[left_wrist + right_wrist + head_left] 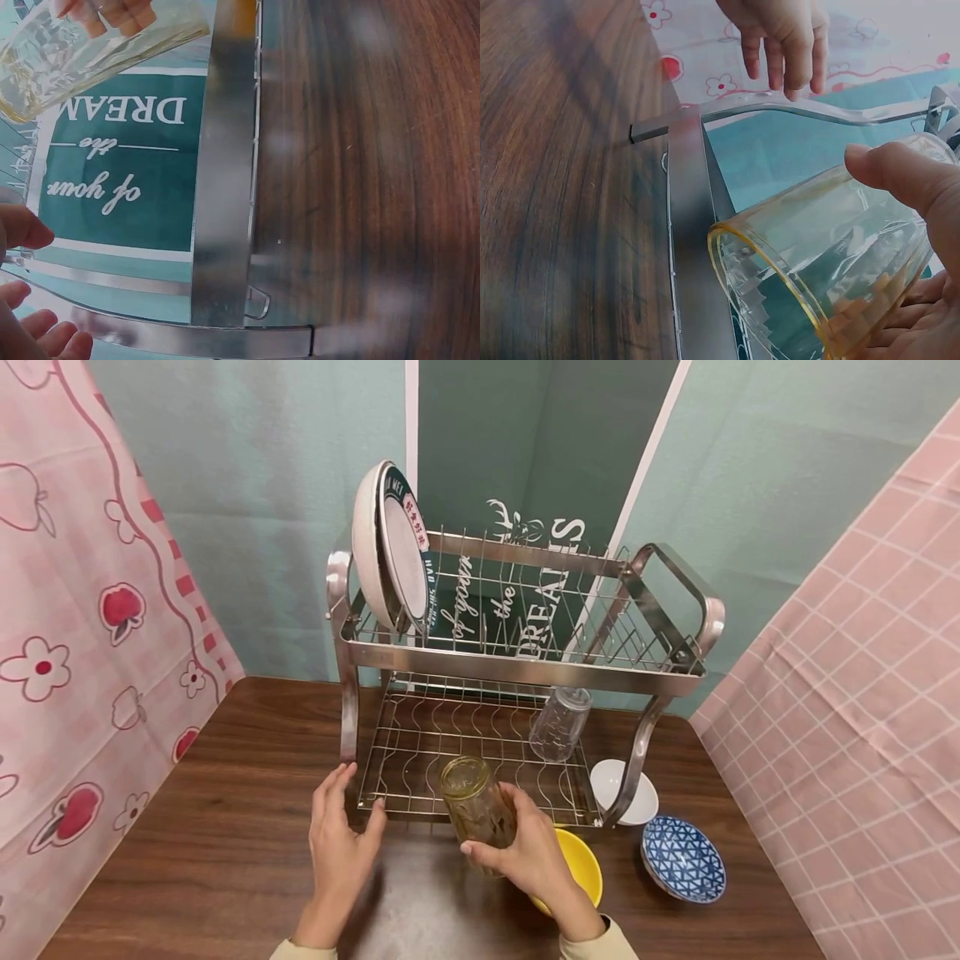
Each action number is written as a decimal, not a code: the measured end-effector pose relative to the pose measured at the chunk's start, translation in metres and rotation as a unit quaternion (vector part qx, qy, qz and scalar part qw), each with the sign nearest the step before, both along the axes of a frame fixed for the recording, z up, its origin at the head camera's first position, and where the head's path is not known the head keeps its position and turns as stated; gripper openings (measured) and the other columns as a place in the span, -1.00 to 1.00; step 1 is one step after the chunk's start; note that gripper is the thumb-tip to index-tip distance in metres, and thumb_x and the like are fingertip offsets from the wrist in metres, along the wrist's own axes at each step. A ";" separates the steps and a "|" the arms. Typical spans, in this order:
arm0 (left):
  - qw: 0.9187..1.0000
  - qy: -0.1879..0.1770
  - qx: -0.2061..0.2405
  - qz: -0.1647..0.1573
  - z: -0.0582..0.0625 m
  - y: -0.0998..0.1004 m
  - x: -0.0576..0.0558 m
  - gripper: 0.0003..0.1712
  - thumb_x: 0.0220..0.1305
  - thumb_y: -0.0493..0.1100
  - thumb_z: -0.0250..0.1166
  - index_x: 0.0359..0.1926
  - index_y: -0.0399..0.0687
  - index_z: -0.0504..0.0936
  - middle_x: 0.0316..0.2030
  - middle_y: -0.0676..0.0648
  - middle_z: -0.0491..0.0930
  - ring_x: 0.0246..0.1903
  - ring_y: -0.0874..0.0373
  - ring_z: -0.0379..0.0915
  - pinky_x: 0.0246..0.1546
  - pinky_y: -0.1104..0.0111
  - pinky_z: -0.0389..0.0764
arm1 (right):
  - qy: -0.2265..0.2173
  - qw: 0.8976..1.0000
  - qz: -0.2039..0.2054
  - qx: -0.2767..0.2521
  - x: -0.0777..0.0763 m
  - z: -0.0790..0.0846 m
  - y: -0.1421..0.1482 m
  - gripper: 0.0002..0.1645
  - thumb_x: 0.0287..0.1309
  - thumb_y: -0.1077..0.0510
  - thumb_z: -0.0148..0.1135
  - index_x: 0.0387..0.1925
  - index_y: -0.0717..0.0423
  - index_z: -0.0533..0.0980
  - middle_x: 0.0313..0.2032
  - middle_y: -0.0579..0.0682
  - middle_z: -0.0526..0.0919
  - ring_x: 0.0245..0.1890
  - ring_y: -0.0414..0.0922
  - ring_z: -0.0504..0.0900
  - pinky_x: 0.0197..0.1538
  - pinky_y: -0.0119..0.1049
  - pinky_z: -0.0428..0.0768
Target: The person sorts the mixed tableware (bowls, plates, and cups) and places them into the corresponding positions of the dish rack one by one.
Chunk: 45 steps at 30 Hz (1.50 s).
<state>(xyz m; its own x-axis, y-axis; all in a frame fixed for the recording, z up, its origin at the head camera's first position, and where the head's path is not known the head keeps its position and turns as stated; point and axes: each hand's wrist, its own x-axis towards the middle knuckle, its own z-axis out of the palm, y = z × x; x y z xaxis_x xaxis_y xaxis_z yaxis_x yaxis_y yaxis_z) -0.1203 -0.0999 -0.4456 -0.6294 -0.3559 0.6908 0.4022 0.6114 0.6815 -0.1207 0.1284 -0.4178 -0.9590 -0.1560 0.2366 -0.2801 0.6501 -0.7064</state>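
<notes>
Gripping an amber glass (480,810) in the right hand (528,852), with thumb on one side and fingers curled round the other; holding it tilted, apparently mouth down, at the front edge of the lower tier (408,816) of a dish rack (517,668); leaving contact between glass and wires impossible to tell; spreading the left hand (341,843) loosely, with nothing in its grasp, near the rack's front left corner; risking, by judgement, a slip of the smooth wall through reliance on one hand; risking also a chipped rim through tilting against the metal front edge; perhaps risking a topple through uneven support from the wavy wires.

Showing nothing inside the amber glass, to judge through its see-through wall; presenting a yellow bowl (585,864) on the table (225,827), partly hidden by the right hand, with only bare yellow visible within; presenting a blue-patterned bowl (684,860) facing upward, off the rack's front right corner, with only its pattern inside; presenting a small white bowl (609,783) by the rack's right edge, partly behind the front leg (637,760); leaning a clear glass (558,727) toward the lower tier's right edge, apparently mouth down and without contents; standing a large white bowl (367,543) and a printed dish (405,543) on edge, side by side, at the left end of the upper tier (600,675), holding nothing visible.
</notes>
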 end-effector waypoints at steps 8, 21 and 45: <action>1.000 -0.016 0.014 0.005 -0.007 -0.002 -0.009 -0.21 -0.24 -0.49 0.37 0.16 -0.37 0.37 -0.02 -0.37 0.35 -0.02 -0.22 0.29 -0.11 -0.01 0.30 | 0.002 1.000 -0.012 -0.012 -0.005 0.001 -0.001 -0.02 -0.40 -0.16 0.56 0.05 0.24 0.36 -0.15 0.04 0.58 -0.15 -0.08 0.55 -0.10 -0.11 0.49; 0.997 -0.068 0.028 0.002 -0.007 -0.015 -0.022 -0.18 -0.13 -0.54 0.30 0.23 -0.49 0.19 -0.05 -0.43 0.37 -0.07 -0.29 0.35 -0.04 0.03 0.34 | 0.000 0.997 -0.061 -0.049 -0.016 0.008 -0.004 -0.10 -0.39 -0.16 0.55 -0.02 0.21 0.40 -0.26 0.00 0.59 -0.25 -0.11 0.56 -0.19 -0.17 0.51; 0.983 -0.182 -0.029 -0.014 -0.013 -0.030 -0.033 -0.63 0.04 -0.45 0.25 -0.08 -0.35 0.40 -0.27 -0.35 0.53 -0.29 -0.31 0.47 -0.29 -0.07 0.38 | -0.043 0.994 -0.073 -0.063 -0.054 0.008 0.001 -0.06 -0.35 -0.16 0.54 0.00 0.18 0.27 -0.20 0.07 0.49 -0.22 -0.04 0.49 -0.18 -0.15 0.46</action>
